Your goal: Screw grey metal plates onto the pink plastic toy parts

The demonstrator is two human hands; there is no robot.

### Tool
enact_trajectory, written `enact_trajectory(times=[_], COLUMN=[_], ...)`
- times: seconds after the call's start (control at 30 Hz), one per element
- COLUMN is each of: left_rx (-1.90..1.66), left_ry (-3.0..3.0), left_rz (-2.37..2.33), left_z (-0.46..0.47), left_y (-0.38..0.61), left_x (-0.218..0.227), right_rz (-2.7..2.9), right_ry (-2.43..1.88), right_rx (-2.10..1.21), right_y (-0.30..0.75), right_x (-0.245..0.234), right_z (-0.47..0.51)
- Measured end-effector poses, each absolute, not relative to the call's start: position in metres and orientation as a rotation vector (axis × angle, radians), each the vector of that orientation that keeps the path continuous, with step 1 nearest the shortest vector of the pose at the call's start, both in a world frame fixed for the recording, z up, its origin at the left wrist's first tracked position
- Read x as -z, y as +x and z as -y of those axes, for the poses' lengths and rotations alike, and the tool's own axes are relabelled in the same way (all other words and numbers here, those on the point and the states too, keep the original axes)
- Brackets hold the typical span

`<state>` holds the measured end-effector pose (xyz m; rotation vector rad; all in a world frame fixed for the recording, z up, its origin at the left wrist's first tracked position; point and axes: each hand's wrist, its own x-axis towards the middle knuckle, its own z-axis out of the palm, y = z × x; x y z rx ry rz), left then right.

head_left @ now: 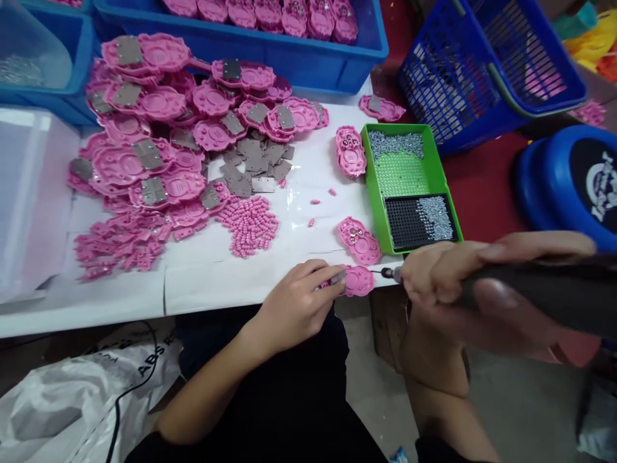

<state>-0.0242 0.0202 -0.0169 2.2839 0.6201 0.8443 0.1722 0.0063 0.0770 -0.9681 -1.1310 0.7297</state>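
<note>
My left hand (296,302) pinches a pink plastic part (357,281) with a grey metal plate against the white table's front edge (216,289). My right hand (463,283) is wrapped round a dark electric screwdriver (540,296), held close to the camera and blurred; its tip points left at the pink part. Two more pink parts with screws lie just behind, one (359,240) near the hand and one (351,152) farther back. A green tray (400,173) of small silver screws stands to the right of them.
A big heap of pink parts with metal plates (159,141) covers the table's left. Loose grey plates (255,164) and small pink pegs (248,225) lie in the middle. Blue bins (270,45) stand behind, a blue basket (482,71) at right, a white bag (72,399) below.
</note>
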Motion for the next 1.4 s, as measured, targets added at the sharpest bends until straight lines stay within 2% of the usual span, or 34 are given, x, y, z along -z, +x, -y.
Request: enact_trajectory(times=[0.17,0.53,0.97,1.4], left_rx=[-0.843,-0.774,-0.785,-0.763], left_ry=[2.269,2.28,2.173,2.205], left_rz=[-0.606,-0.623,-0.7,-0.757], left_z=[-0.022,-0.024,-0.022,-0.02], left_y=[-0.025,-0.025,-0.018,-0.015], left_x=[0.015,0.011,0.01,0.008], right_rz=[1.17,1.007,1.066,0.99], right_ry=[-0.837,-1.002,-0.92,-1.043], right_rx=[-0.943,-0.948,-0.977,-0.912], right_y=[0.158,0.144,0.144,0.147], right_x=[-0.07,-0.078,-0.073,-0.075], right_z=[0.001,0.022,0.019,0.025])
